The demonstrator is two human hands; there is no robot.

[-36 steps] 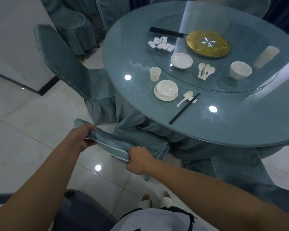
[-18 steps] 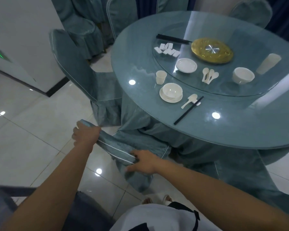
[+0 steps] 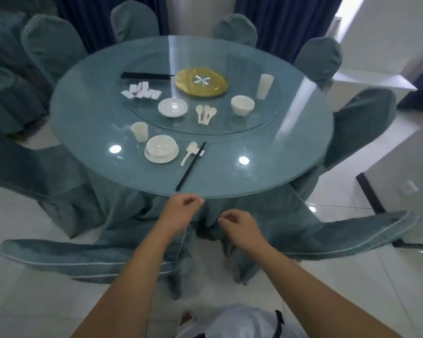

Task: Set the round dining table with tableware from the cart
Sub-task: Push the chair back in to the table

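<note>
The round glass dining table [image 3: 266,176] fills the view ahead. One place is laid near its front edge: a white cup [image 3: 139,131], a bowl on a plate [image 3: 161,148], a white spoon [image 3: 189,152] and black chopsticks [image 3: 190,166]. The inner turntable carries a stack of plates [image 3: 172,107], spoons [image 3: 205,114], a bowl [image 3: 242,105], stacked cups [image 3: 264,86], small white rests [image 3: 142,91], more chopsticks [image 3: 145,75] and a gold disc [image 3: 201,81]. My left hand [image 3: 181,211] and right hand [image 3: 238,226] hover just below the table's front edge with fingers loosely curled, holding nothing.
Chairs in teal covers ring the table; one chair back [image 3: 83,258] lies low at my left and another [image 3: 347,236] at my right. A white counter [image 3: 374,81] stands at the right. Dark blue curtains hang behind. The floor is glossy white tile.
Both hands have let go of the chair back they gripped and now hang free in front of the table. The view has swung so I face the table squarely.
</note>
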